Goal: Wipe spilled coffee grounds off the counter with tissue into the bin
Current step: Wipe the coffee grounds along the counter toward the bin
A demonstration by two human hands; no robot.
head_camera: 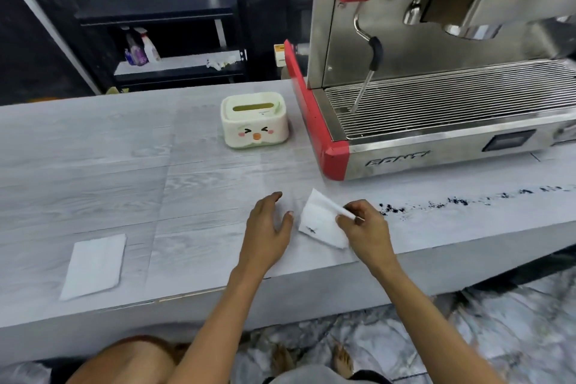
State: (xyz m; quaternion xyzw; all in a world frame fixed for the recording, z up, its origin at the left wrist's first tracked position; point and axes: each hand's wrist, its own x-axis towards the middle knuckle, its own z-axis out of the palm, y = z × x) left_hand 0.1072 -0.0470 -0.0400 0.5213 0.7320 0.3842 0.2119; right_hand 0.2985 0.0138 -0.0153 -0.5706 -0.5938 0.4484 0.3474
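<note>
Right hand [366,223] pinching a folded white paper tissue [321,221] by its top edge, just left of the dark coffee-ground trail [461,201] on the grey wood-grain counter [124,171]; left hand [268,227] open, flat beside. No bin in view. Risk: sweeping too loosely, scattering grounds over the edge onto the floor

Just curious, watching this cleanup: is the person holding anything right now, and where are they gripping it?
The right hand pinches a white tissue at its right edge. The left hand is open, holding nothing.
</note>
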